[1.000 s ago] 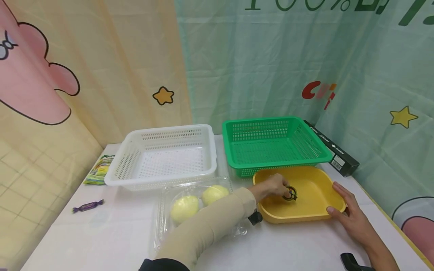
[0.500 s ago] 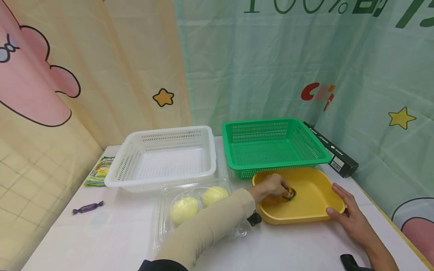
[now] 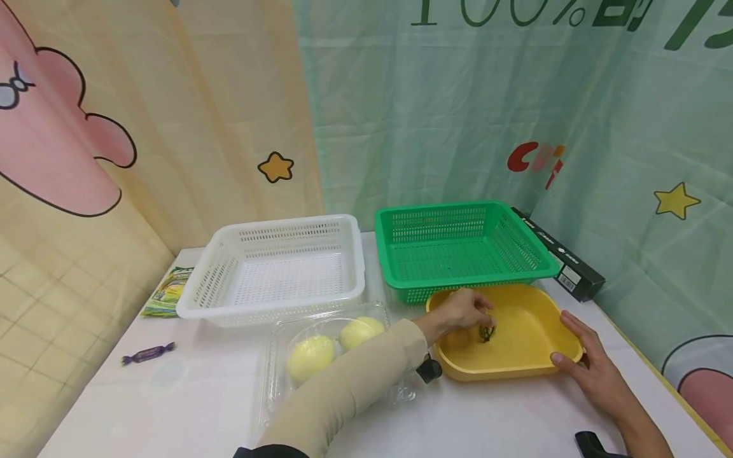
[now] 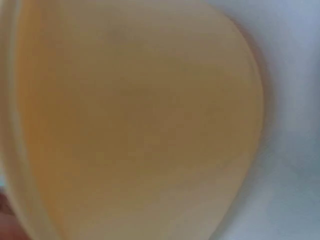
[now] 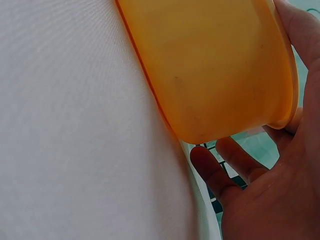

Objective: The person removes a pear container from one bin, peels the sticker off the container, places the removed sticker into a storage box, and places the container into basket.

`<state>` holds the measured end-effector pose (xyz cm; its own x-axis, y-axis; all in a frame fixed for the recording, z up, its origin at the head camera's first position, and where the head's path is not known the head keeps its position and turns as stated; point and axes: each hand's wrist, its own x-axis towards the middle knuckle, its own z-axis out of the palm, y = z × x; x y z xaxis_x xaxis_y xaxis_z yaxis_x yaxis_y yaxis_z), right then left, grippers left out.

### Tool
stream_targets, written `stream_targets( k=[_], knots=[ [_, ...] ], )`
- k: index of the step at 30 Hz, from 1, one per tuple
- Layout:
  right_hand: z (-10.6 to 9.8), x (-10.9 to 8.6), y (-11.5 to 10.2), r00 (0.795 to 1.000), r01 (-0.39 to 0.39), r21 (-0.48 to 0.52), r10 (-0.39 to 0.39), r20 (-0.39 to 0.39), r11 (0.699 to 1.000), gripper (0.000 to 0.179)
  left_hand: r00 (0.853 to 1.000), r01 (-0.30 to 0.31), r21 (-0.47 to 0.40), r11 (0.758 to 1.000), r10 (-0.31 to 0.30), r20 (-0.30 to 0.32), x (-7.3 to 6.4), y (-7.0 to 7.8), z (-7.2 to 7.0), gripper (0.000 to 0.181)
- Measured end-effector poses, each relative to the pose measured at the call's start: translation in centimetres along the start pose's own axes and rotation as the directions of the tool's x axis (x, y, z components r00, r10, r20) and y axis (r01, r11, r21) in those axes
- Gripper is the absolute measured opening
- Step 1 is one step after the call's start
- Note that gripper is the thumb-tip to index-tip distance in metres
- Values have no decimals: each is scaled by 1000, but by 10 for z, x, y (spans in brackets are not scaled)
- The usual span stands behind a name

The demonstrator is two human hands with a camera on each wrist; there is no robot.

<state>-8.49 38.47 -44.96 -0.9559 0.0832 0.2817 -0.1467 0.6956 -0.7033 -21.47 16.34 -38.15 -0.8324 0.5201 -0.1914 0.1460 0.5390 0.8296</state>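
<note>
One dark item (image 3: 486, 334), left half of yellow tray (image 3: 529, 337), is pinched below nearer left grip (image 3: 466, 310); right grip (image 3: 591, 361) clasps right end.

Small patterned item (image 3: 486, 334) turned in left hand (image 3: 462, 309), one finger (image 3: 485, 303) lifted.

The tray (image 3: 527, 337) is done in plain yellow, with mostly dark tones seen on the small item (image 3: 486, 334) inside. Solid green's used for the basket (image 3: 458, 257) behind the tray, and purple's shown on the twist-wrapped candy (image 3: 148, 353) way left.
</note>
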Motion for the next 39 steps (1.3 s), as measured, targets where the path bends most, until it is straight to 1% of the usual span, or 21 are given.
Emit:
stream_targets(
  k=[4,7,9,12,16,19,22,25,30,35,39],
  knots=[
    [1,0,0,1000,-6,0,6,2,1000,70,997,-71,-49,996,72,27,-3,1,-4,36],
    [1,0,0,1000,-8,4,8,5,1000,70,993,-104,-79,991,108,55,-7,3,-6,38],
    [2,-1,0,1000,-5,6,5,6,1000,70,990,-118,-84,989,124,70,-10,4,-7,38],
    [2,-1,1,1000,9,5,-9,3,1000,70,986,-141,-65,988,146,80,-14,7,-6,36],
    [0,-2,3,1000,21,5,-21,-3,1000,70,983,-157,-29,987,159,95,-21,13,-5,35],
    [-1,-2,2,1000,10,7,-10,-4,1000,70,981,-169,-12,985,170,99,-25,18,-5,35],
    [0,-2,2,1000,-10,4,10,2,1000,71,981,-174,-8,985,174,88,-28,20,-9,33],
    [0,-1,3,1000,-19,-1,19,8,1000,71,980,-180,-23,983,182,85,-32,20,-14,34],
    [1,-1,4,1000,-10,-5,10,3,1000,70,975,-200,-40,979,203,87,-40,21,-27,34],
    [1,0,4,1000,-19,-7,19,8,1000,70,968,-234,-51,971,237,82,-50,19,-44,34],
    [1,1,4,1000,-18,-13,19,10,1000,70,964,-250,-90,964,256,71,-57,17,-58,34]
  ],
)
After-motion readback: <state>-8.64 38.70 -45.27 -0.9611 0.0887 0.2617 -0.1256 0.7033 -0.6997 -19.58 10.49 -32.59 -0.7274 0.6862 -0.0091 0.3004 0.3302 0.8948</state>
